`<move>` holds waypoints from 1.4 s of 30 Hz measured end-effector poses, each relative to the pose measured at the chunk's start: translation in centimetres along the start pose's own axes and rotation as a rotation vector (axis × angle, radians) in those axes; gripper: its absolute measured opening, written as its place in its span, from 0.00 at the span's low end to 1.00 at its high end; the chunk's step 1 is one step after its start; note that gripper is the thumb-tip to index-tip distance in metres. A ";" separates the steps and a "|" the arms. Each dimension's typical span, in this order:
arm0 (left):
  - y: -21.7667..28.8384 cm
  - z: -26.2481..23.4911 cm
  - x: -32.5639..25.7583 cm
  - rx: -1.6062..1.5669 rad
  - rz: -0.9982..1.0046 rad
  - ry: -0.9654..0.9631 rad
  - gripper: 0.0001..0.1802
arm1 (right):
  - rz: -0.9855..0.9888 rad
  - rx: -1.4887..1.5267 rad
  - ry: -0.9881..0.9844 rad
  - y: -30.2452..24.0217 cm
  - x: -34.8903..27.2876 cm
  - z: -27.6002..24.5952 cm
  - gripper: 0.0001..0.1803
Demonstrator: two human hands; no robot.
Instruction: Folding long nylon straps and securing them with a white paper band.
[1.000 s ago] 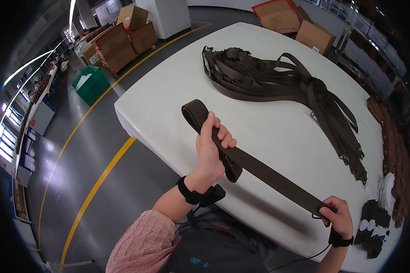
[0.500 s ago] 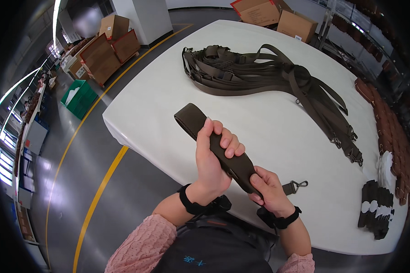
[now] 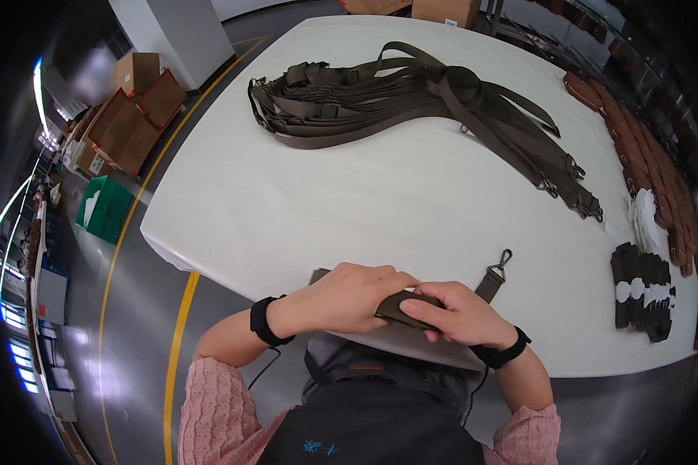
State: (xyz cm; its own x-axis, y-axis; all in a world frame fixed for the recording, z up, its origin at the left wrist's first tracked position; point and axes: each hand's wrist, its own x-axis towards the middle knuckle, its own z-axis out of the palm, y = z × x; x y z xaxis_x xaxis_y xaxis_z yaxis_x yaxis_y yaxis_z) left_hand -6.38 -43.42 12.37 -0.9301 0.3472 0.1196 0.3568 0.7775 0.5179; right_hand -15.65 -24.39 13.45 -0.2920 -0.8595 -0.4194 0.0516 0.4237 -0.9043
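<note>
At the near edge of the white table, my left hand point(image 3: 349, 298) is closed over a dark brown webbing strap point(image 3: 412, 308), its back turned up and hiding much of the strap. One end of the strap shows past the left hand's far side. Close beside it, my right hand point(image 3: 461, 314) pinches the folded strap, thumb on top and fingers beneath. Beyond the right hand, a short strap end with a metal snap hook point(image 3: 502, 267) lies on the table; whether it belongs to the held strap is hidden.
A bundle of dark straps point(image 3: 364, 108) with metal hooks lies across the table's far half. To the right are brown braided pieces point(image 3: 636, 163), a white bundle point(image 3: 646, 221) and dark banded pieces point(image 3: 640, 291). A green crate point(image 3: 105, 209) and cardboard boxes point(image 3: 124, 128) stand on the floor at left.
Both hands have lowered toward the table edge with the strap. My left hand has rolled over from palm-up to back-up, and the strap has gone from slanting upward to lying low.
</note>
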 end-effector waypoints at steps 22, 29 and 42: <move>-2.5 3.5 0.1 -1.653 -0.615 0.779 0.22 | -0.329 -0.020 -0.138 3.6 -1.0 -1.2 0.07; -1.6 8.0 -0.6 -2.089 -0.594 0.373 0.27 | -0.644 0.559 0.229 -3.0 -1.5 -2.5 0.11; -1.3 7.4 -0.3 -2.184 -0.361 0.633 0.30 | -0.409 0.581 0.112 4.5 -0.2 4.1 0.07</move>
State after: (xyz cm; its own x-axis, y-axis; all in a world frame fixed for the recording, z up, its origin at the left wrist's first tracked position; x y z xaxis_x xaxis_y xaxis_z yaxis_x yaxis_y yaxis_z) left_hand -5.93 -40.63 5.35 -0.9678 -0.1173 -0.2226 0.0356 -0.9396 0.3404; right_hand -11.43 -23.46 9.17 -0.4913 -0.8692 -0.0560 0.4079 -0.1728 -0.8965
